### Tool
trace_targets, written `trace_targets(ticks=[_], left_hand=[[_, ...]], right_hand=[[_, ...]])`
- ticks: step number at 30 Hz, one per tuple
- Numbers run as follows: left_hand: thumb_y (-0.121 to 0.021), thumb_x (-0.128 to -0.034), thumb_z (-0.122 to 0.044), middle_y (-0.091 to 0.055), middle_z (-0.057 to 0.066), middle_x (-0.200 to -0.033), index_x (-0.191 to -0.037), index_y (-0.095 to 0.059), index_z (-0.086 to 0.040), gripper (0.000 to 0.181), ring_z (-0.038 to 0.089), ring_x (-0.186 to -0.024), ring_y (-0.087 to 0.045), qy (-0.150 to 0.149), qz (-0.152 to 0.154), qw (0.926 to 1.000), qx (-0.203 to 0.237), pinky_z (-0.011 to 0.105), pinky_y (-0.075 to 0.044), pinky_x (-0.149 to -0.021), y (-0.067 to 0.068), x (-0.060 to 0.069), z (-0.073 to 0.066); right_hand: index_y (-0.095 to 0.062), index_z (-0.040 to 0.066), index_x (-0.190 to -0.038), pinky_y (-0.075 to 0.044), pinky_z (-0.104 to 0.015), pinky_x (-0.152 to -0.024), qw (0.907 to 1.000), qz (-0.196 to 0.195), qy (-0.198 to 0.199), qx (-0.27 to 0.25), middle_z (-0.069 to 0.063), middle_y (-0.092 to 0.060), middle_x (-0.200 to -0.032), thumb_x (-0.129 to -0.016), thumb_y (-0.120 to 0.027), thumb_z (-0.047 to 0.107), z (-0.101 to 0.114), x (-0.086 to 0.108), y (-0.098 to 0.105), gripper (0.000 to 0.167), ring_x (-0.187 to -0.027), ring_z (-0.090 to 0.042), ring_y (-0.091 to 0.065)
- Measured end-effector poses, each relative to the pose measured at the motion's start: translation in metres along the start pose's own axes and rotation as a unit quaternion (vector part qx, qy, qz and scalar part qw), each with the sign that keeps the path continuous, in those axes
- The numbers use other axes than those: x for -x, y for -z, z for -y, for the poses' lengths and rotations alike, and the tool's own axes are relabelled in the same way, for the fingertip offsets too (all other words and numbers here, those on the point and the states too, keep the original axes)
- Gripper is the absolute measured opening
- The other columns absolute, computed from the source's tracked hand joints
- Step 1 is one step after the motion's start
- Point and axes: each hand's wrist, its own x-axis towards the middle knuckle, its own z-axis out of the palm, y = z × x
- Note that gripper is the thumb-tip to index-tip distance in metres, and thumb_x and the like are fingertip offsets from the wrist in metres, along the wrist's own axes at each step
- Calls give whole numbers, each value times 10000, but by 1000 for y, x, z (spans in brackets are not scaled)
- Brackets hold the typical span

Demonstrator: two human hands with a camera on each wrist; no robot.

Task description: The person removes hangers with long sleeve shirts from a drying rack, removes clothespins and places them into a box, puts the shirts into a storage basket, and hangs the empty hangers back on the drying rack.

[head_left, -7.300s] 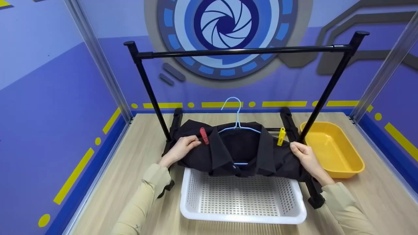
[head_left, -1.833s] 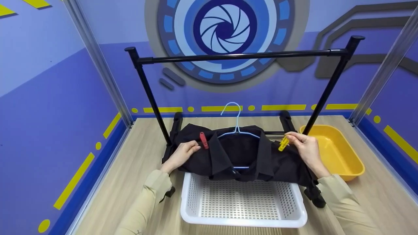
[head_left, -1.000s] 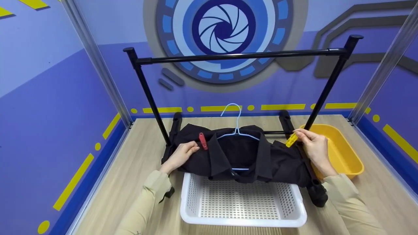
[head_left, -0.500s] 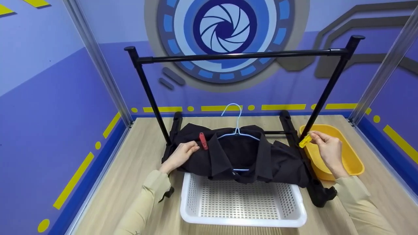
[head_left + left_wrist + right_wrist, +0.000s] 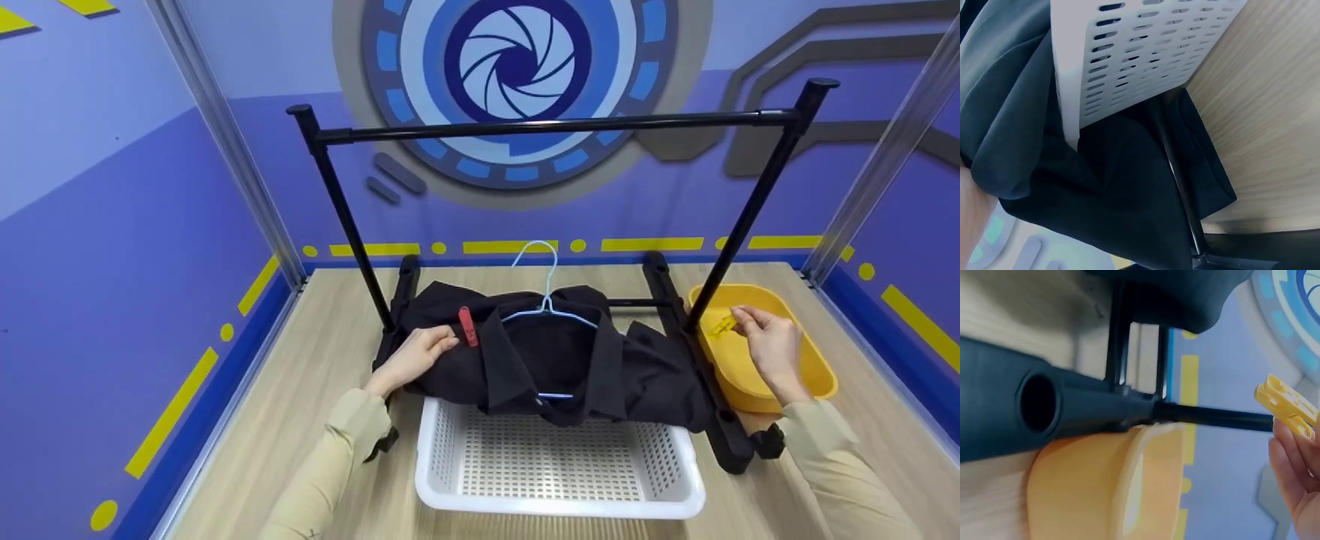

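Note:
A black collared shirt (image 5: 457,360) lies over the back of a white basket (image 5: 559,506), with a light blue hanger (image 5: 548,281) inside its neck. My left hand (image 5: 416,358) grips the shirt's left shoulder, beside a red clothespin (image 5: 468,327) clipped there; the left wrist view shows the cloth (image 5: 1010,118) bunched at the hand. Between thumb and fingers, my right hand (image 5: 772,345) pinches a yellow clothespin (image 5: 723,325) above the yellow basin (image 5: 821,379). The right wrist view shows that clothespin (image 5: 1286,402) free of the cloth.
A black garment rack stands around the shirt, its top bar (image 5: 555,126) high at the back. Its right foot (image 5: 727,442) lies between basket and basin. Patterned panels (image 5: 247,150) enclose the wooden table (image 5: 300,330) at the back and sides.
My right hand has taken the yellow clothespin off the shirt's right shoulder and carried it right, over the basin. That shoulder has slumped lower. My left hand stays on the shirt.

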Motion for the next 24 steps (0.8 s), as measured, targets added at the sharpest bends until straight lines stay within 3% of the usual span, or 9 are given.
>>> trace_targets(ticks=[12, 16, 19, 24], left_hand=[[-567, -1044, -154, -419, -58, -730, -829, -551, -31, 249, 54, -675, -404, 3, 46, 10000, 49, 216, -340, -689, -1, 0, 3], [-572, -1041, -157, -413, -64, -726, -829, -555, -28, 249, 53, -669, -400, -6, 38, 10000, 71, 217, -342, -686, -1, 1, 4], [-574, -1040, -158, -415, -68, -726, -832, -563, -31, 244, 50, -669, -400, -1, 49, 10000, 79, 216, -346, -689, -2, 1, 5], [-578, -1037, -162, -449, -56, -734, -832, -575, -37, 240, 53, -685, -419, -40, -10, 10000, 49, 219, -357, -699, -2, 2, 4]], right_hand=[[-691, -114, -1192, -406, -85, -570, 9981, 271, -147, 540, -309, -733, -1024, -1071, -544, 256, -20, -6, 1, 416, -628, 156, -490], [-683, -128, -1185, -418, -132, -559, 9968, 379, -165, 677, -318, -721, -1067, -1076, -529, 280, -24, -6, 1, 450, -754, -185, -716], [-684, -129, -1174, -428, -153, -555, 9958, 516, -263, 711, -318, -717, -1085, -1071, -536, 312, -26, -6, 1, 476, -941, -410, -721], [-683, -135, -1155, -450, -187, -557, 9918, 879, -454, 810, -296, -738, -1037, -1049, -576, 353, -30, -7, 2, 511, -816, -290, -734]])
